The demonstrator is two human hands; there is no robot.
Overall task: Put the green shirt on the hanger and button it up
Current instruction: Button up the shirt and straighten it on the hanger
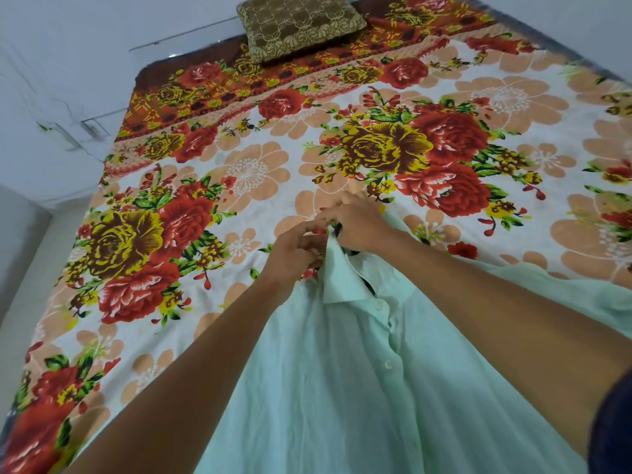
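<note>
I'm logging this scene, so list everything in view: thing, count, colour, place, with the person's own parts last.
shirt: one, pale green, laid flat on the bed, collar pointing toward the pillow, placket buttons done up below the collar.
hanger: one, dark, only slivers showing inside the collar.
bedsheet: one, white with red, yellow and peach flowers, covering the bed.
pillow: one, brown and gold, at the head of the bed.
wall: pale grey-white, to the left of the bed.
left hand: one, fingers curled at the collar's tip.
right hand: one, fingers pinching at the collar opening.
</note>
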